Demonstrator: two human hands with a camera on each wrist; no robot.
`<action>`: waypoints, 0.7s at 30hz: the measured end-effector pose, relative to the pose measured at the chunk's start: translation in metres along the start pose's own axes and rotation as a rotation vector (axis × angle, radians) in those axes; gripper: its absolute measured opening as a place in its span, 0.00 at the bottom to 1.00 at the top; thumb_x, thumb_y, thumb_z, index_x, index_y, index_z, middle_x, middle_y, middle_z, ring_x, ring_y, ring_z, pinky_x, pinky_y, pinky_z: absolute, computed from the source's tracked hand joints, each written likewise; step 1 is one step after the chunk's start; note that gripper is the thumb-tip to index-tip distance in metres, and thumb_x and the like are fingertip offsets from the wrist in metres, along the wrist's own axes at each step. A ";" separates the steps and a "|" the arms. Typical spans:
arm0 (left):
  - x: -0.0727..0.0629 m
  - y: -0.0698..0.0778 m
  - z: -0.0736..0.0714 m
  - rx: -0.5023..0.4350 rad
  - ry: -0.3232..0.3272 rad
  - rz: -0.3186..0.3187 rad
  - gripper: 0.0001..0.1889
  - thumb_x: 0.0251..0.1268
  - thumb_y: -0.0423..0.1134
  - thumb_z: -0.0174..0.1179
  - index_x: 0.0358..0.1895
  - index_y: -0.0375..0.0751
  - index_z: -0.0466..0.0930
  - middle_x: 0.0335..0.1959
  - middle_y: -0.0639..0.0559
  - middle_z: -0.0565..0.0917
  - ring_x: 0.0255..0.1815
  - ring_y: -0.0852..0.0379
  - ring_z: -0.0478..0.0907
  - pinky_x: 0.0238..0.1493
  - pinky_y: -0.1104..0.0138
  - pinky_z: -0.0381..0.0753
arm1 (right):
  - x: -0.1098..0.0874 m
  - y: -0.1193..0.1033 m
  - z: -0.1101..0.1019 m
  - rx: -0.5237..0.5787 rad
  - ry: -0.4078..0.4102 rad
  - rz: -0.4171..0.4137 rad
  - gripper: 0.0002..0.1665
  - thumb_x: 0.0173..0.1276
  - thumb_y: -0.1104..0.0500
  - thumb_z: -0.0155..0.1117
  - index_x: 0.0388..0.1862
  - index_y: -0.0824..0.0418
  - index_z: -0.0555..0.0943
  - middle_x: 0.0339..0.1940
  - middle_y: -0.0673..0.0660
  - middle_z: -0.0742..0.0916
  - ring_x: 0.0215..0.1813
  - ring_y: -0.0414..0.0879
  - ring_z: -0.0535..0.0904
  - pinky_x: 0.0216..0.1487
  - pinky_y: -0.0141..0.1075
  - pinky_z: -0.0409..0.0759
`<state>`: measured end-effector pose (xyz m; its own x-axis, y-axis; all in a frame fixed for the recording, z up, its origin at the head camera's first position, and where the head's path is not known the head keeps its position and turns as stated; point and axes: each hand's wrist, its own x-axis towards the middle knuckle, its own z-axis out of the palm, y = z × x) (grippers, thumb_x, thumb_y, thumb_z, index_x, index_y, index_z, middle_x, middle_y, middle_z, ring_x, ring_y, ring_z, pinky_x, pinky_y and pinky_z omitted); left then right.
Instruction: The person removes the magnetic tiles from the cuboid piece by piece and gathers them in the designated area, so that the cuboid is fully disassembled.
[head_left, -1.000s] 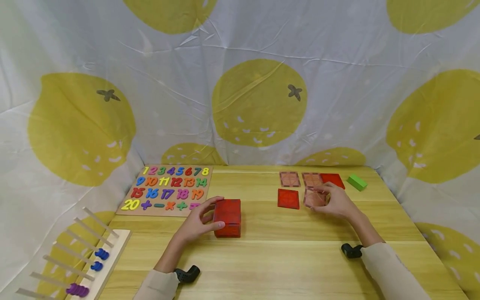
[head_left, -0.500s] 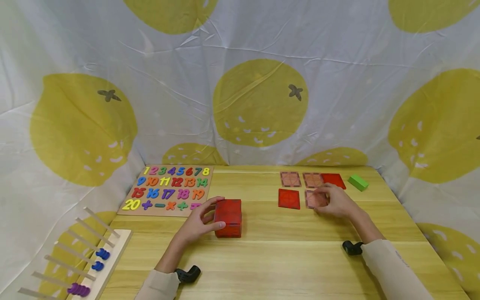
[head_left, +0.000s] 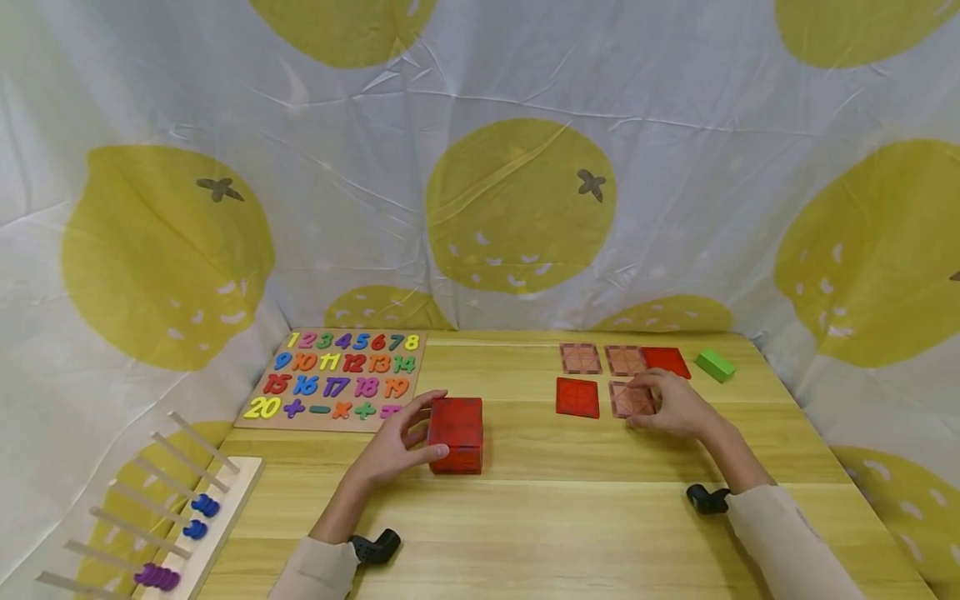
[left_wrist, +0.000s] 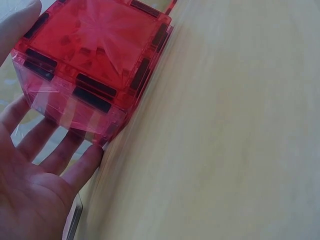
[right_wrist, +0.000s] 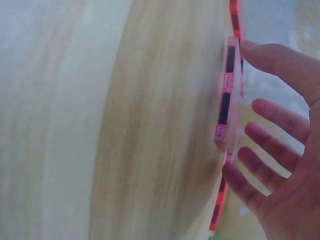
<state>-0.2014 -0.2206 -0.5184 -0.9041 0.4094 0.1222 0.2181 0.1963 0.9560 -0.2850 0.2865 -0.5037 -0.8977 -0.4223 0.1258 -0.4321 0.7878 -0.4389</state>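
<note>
My left hand [head_left: 393,446] holds a red see-through cube of magnetic tiles [head_left: 456,425], thumb at the front and fingers at the side and behind. In the left wrist view the cube [left_wrist: 95,55] shows dark magnets along its edges, and fingertips touch its side. At the right, my right hand [head_left: 675,404] grips a pale pink square magnetic tile [head_left: 624,400] by its edges, low at the tabletop. Seen edge-on in the right wrist view, that tile [right_wrist: 227,90] has the thumb tip at one end. Its right part is hidden by my fingers in the head view.
Around it lie a red tile [head_left: 577,397], two pale pink tiles [head_left: 581,358] and a darker red tile [head_left: 667,360]. A green block [head_left: 716,365] sits farther right. A number board [head_left: 330,379] lies at the back left, a peg stand with rings [head_left: 217,517] at the front left.
My right hand has lowered and straightened the pale pink tile, which was tilted before and now lies level beside the red one. The left hand and the cube stay put.
</note>
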 end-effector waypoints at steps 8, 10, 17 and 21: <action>0.000 -0.003 -0.002 -0.015 -0.025 0.033 0.43 0.67 0.36 0.69 0.81 0.50 0.57 0.76 0.43 0.67 0.77 0.38 0.66 0.72 0.62 0.75 | -0.008 -0.015 -0.007 0.071 0.022 0.014 0.39 0.57 0.45 0.82 0.63 0.63 0.81 0.62 0.64 0.83 0.62 0.65 0.79 0.58 0.63 0.83; -0.001 -0.003 -0.003 -0.025 -0.036 0.044 0.43 0.67 0.36 0.69 0.82 0.50 0.56 0.77 0.42 0.67 0.78 0.37 0.65 0.73 0.62 0.74 | -0.009 -0.021 -0.008 0.103 0.034 0.001 0.39 0.57 0.46 0.82 0.63 0.63 0.81 0.61 0.64 0.83 0.61 0.66 0.79 0.57 0.63 0.84; -0.002 -0.004 -0.004 -0.042 -0.049 0.061 0.47 0.63 0.36 0.72 0.82 0.52 0.54 0.77 0.42 0.67 0.78 0.38 0.64 0.75 0.63 0.71 | -0.012 -0.039 -0.007 0.141 0.100 -0.061 0.37 0.58 0.47 0.82 0.62 0.61 0.82 0.58 0.59 0.87 0.56 0.61 0.83 0.53 0.55 0.87; -0.002 -0.005 -0.004 -0.030 -0.051 0.057 0.48 0.63 0.36 0.72 0.82 0.52 0.54 0.78 0.43 0.66 0.79 0.39 0.64 0.74 0.66 0.71 | -0.012 -0.050 -0.006 0.172 0.113 -0.063 0.35 0.59 0.47 0.81 0.62 0.60 0.82 0.58 0.59 0.87 0.55 0.59 0.84 0.53 0.53 0.87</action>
<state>-0.2021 -0.2258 -0.5220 -0.8707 0.4638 0.1636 0.2567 0.1450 0.9555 -0.2533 0.2551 -0.4784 -0.8777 -0.4071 0.2527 -0.4750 0.6693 -0.5713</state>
